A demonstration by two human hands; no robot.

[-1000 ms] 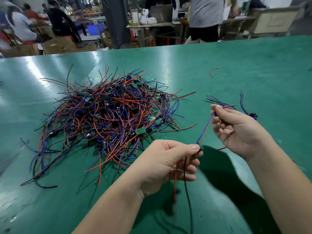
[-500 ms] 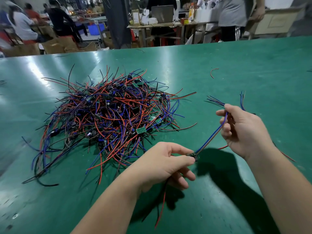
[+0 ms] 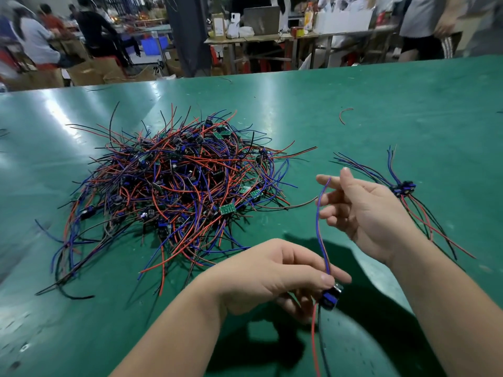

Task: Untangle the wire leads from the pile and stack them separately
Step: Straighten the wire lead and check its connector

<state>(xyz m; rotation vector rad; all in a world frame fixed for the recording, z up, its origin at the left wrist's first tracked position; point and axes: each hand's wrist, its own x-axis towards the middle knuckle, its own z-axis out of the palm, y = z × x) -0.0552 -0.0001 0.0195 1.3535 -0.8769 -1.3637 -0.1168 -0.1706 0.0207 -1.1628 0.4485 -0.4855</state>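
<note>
Left hand (image 3: 272, 276) pinches the light, floppy blue-and-red wire lead (image 3: 320, 229) at its rigid blue block (image 3: 330, 298), likely the surest hold; right hand (image 3: 367, 213), two o'clock, released.

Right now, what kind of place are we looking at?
Probably an electronics assembly workshop: a big green workbench carrying a tangled pile of wire leads with small circuit boards, and behind it people seated among cardboard boxes.
</note>
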